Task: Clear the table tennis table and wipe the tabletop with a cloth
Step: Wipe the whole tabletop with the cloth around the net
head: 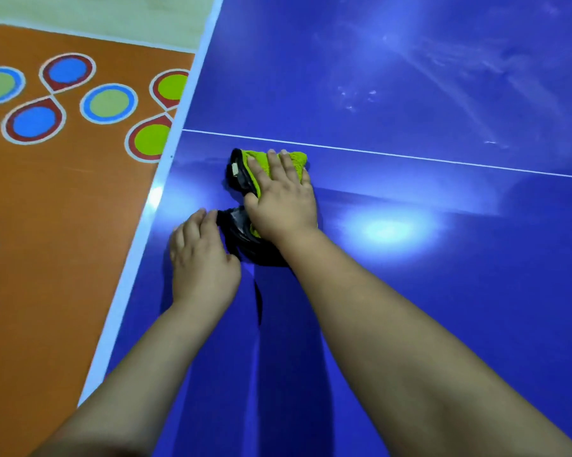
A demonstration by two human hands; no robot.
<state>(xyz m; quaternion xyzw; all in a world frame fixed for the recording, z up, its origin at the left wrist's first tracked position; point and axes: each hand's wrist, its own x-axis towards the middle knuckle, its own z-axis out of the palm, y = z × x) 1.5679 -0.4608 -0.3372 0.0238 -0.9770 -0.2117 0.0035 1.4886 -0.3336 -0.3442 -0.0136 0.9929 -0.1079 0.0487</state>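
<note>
My right hand (281, 199) flat, pressing the lime-green-and-black fluffy cloth (292, 159) onto the glossy blue tabletop (409, 291) for wiping pressure | my left hand (202, 255) released, flat beside it, bracing me.

Orange floor (47, 258) painted with ringed blue and green circles (109, 104).

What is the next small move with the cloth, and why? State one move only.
Probably slide the cloth forward and rightward over the white line, towards the pale specks and streaks. The right hand presses flat on the cloth, the left hand touches its black edge, and those marks lie on the tabletop beyond the line.
</note>
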